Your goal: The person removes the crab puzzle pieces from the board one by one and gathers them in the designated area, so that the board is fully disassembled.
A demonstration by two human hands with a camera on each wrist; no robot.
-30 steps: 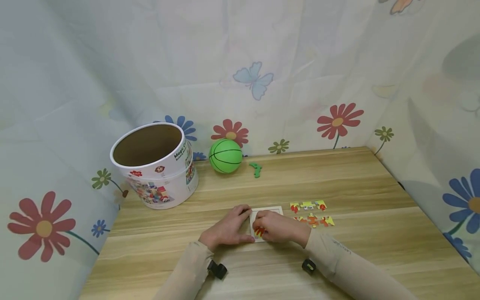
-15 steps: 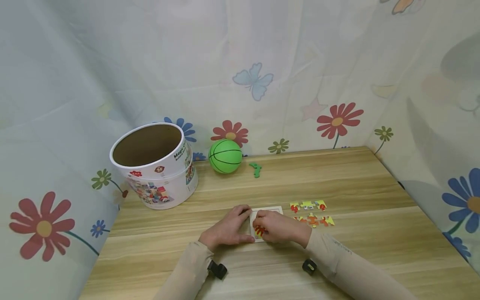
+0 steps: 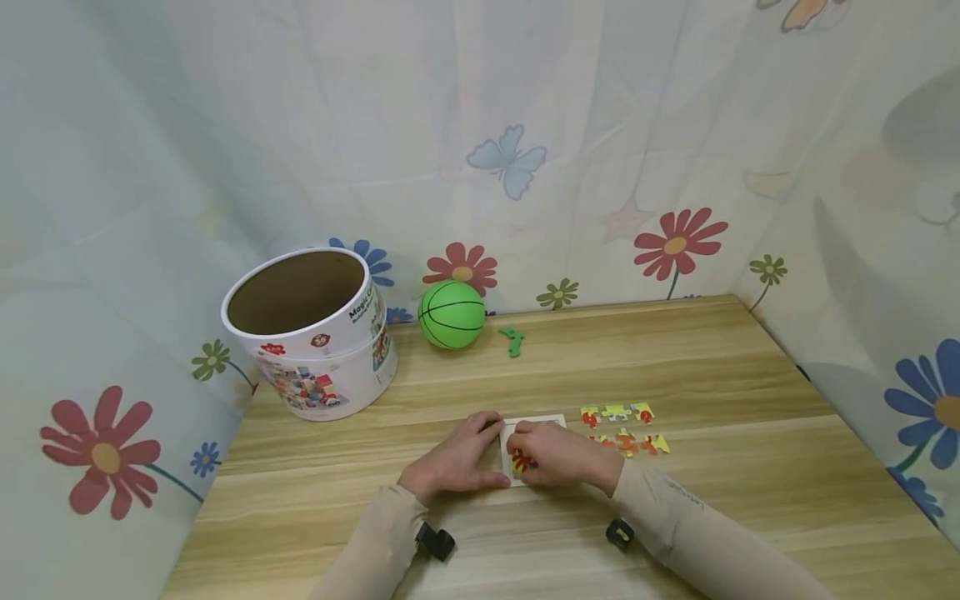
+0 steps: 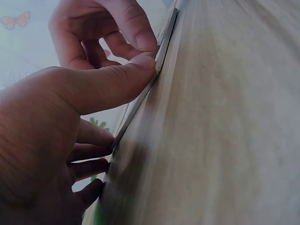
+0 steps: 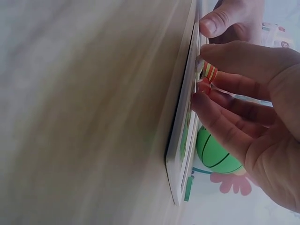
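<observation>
A small pale puzzle tray (image 3: 553, 418) lies flat on the wooden table between both hands. My left hand (image 3: 459, 458) holds its left side, with the thumb at the near corner and the fingers along the left edge. Over the tray, my right hand (image 3: 558, 454) pinches a red and yellow puzzle piece (image 3: 521, 462) low in its left part. The right wrist view shows thumb and fingertips right at the tray's surface, around the red and yellow striped piece (image 5: 211, 71). Part of the tray is hidden under the right hand.
Right of the tray lie two rows of loose puzzle pieces, an upper row (image 3: 617, 412) and a lower row (image 3: 628, 443). Farther back stand a large white bucket (image 3: 322, 375), a green ball (image 3: 452, 314) and a small green toy part (image 3: 513, 342). Flowered cloth (image 3: 420, 200) surrounds the table.
</observation>
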